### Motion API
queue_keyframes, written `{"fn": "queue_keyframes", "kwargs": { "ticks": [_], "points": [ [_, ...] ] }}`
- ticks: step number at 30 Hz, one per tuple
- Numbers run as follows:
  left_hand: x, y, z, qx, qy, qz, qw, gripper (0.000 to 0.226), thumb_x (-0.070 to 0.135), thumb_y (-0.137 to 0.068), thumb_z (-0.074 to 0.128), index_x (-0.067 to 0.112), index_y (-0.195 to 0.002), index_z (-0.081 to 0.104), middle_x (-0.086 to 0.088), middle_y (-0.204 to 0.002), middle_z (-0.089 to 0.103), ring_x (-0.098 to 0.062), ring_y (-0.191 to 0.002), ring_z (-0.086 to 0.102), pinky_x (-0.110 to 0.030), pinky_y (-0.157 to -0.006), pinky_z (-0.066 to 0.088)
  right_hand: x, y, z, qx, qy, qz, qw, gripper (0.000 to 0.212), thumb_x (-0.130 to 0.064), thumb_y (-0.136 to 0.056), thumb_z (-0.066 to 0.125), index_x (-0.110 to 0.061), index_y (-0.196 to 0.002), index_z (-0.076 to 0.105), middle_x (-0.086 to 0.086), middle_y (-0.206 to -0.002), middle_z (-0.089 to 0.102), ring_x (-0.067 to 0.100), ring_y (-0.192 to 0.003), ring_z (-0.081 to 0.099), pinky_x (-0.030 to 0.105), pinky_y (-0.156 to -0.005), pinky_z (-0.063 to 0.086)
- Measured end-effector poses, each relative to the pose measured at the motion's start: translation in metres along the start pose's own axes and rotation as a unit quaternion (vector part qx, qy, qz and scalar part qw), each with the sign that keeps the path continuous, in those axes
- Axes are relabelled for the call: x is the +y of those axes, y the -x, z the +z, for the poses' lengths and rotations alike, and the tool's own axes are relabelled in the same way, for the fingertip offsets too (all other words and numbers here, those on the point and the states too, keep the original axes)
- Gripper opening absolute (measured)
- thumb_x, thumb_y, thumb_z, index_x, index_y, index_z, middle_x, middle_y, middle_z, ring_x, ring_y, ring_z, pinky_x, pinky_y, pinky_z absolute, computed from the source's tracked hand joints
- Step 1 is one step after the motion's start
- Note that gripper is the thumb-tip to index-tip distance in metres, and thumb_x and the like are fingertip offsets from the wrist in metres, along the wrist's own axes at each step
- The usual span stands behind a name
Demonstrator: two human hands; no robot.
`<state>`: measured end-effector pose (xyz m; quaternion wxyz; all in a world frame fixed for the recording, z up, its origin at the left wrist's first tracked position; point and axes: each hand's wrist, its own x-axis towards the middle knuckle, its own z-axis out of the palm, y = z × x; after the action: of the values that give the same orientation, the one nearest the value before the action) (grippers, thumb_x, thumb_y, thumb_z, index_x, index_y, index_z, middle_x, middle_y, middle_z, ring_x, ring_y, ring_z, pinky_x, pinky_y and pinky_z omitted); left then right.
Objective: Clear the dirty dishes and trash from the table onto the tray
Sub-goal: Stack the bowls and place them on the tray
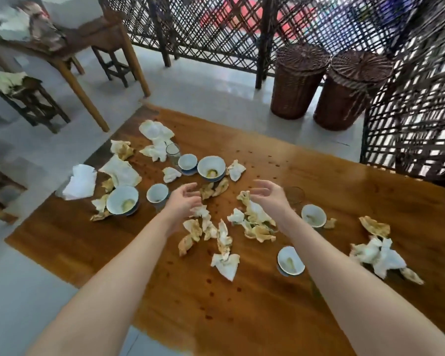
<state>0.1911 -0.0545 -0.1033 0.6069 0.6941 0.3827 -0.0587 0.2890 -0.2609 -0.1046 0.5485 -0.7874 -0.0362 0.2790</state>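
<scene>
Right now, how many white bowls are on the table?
6. Far small bowl and far large bowl side by side at the back; left large bowl, left small bowl beside it; right bowl at right; near bowl closest to camera. More may hide under crumpled napkins.

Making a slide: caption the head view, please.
The left hand and right hand hover open over a wooden table strewn with crumpled napkins and dirty bowls.

In front of you: counter (242,304) | bowl (211,168) centre-far, glass (173,153) left of it | napkin pile (379,254) right | baskets (297,83) on floor (203,93) behind.
</scene>
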Motion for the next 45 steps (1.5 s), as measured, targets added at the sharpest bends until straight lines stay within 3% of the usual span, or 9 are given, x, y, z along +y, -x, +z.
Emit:
{"fn": "queue_keyframes", "kwargs": {
  "ticks": [6, 9, 12, 17, 23, 31, 34, 40, 45],
  "points": [
    [0.004, -0.075, -0.011, -0.048, -0.010, -0.023, 0.999, 0.056, 0.002, -0.092, 0.058, 0.014, -0.143, 0.038, -0.010, -0.141, 0.046, -0.024, -0.124, 0.050, -0.037, -0.095, 0.048, -0.009, -0.047, 0.048, 0.034, 0.022, 0.045, 0.998, 0.045, -0.013, -0.089, 0.065, -0.023, -0.130, 0.052, -0.002, -0.116, 0.062, 0.009, -0.098, 0.059, 0.017, -0.067, 0.048],
    [0.003, -0.104, -0.013, -0.082, -0.004, -0.052, 0.995, 0.060, 0.006, -0.092, 0.058, 0.015, -0.146, 0.033, -0.009, -0.148, 0.040, -0.025, -0.130, 0.044, -0.037, -0.094, 0.045, -0.009, -0.073, 0.068, 0.039, 0.023, 0.074, 0.996, 0.049, -0.012, -0.087, 0.067, -0.019, -0.133, 0.049, -0.001, -0.115, 0.060, 0.014, -0.097, 0.059, 0.019, -0.066, 0.047],
    [0.000, -0.128, -0.016, -0.101, -0.006, -0.062, 0.993, 0.063, 0.011, -0.092, 0.060, 0.017, -0.147, 0.030, -0.005, -0.148, 0.039, -0.023, -0.129, 0.043, -0.040, -0.098, 0.042, -0.006, -0.098, 0.088, 0.039, 0.029, 0.088, 0.995, 0.054, -0.009, -0.086, 0.067, -0.018, -0.135, 0.047, 0.004, -0.123, 0.059, 0.015, -0.098, 0.057, 0.023, -0.074, 0.049],
    [0.000, -0.153, -0.013, -0.102, -0.019, -0.037, 0.994, 0.059, 0.014, -0.091, 0.061, 0.018, -0.144, 0.036, 0.001, -0.131, 0.049, -0.013, -0.107, 0.052, -0.024, -0.068, 0.046, -0.006, -0.128, 0.111, 0.054, 0.000, 0.082, 0.995, 0.074, -0.002, -0.081, 0.071, -0.015, -0.144, 0.036, 0.004, -0.144, 0.044, 0.015, -0.123, 0.046, 0.028, -0.096, 0.043],
    [-0.007, -0.160, -0.013, -0.103, -0.006, -0.021, 0.994, 0.067, 0.007, -0.089, 0.063, 0.024, -0.147, 0.034, 0.002, -0.143, 0.047, -0.019, -0.128, 0.046, -0.043, -0.105, 0.042, -0.001, -0.140, 0.121, 0.081, -0.017, 0.077, 0.994, 0.073, -0.001, -0.076, 0.074, -0.019, -0.140, 0.042, 0.000, -0.136, 0.048, 0.010, -0.121, 0.042, 0.022, -0.090, 0.034],
    [0.003, -0.141, -0.019, -0.112, -0.016, 0.035, 0.993, 0.067, 0.007, -0.088, 0.064, 0.027, -0.145, 0.037, 0.005, -0.143, 0.047, -0.014, -0.130, 0.043, -0.047, -0.108, 0.040, -0.009, -0.117, 0.110, 0.100, -0.054, 0.038, 0.993, 0.077, -0.001, -0.074, 0.075, -0.016, -0.142, 0.043, 0.001, -0.138, 0.051, 0.011, -0.125, 0.046, 0.015, -0.082, 0.042],
    [0.007, -0.124, -0.023, -0.111, -0.017, 0.053, 0.992, 0.066, 0.008, -0.088, 0.064, 0.027, -0.145, 0.037, 0.005, -0.142, 0.047, -0.014, -0.129, 0.043, -0.048, -0.108, 0.040, -0.017, -0.097, 0.106, 0.107, -0.066, 0.016, 0.992, 0.075, -0.001, -0.075, 0.076, -0.015, -0.141, 0.044, 0.002, -0.135, 0.053, 0.014, -0.124, 0.050, 0.029, -0.096, 0.047],
    [0.001, -0.072, -0.045, -0.104, -0.006, 0.106, 0.989, 0.066, 0.004, -0.086, 0.066, 0.025, -0.144, 0.042, 0.003, -0.138, 0.053, -0.012, -0.124, 0.047, -0.036, -0.103, 0.043, -0.030, -0.042, 0.116, 0.098, -0.059, -0.028, 0.993, 0.063, 0.004, -0.075, 0.073, -0.018, -0.131, 0.053, -0.014, -0.111, 0.059, 0.008, -0.107, 0.058, 0.032, -0.093, 0.052],
    [-0.015, -0.022, -0.076, -0.090, 0.009, 0.132, 0.987, 0.067, 0.005, -0.086, 0.066, 0.025, -0.145, 0.041, 0.004, -0.133, 0.055, -0.008, -0.114, 0.050, -0.018, -0.084, 0.045, -0.035, 0.006, 0.139, 0.081, -0.046, -0.053, 0.994, 0.069, 0.002, -0.073, 0.076, -0.013, -0.135, 0.051, -0.003, -0.119, 0.060, 0.017, -0.110, 0.060, 0.033, -0.091, 0.054]
  ]
}}
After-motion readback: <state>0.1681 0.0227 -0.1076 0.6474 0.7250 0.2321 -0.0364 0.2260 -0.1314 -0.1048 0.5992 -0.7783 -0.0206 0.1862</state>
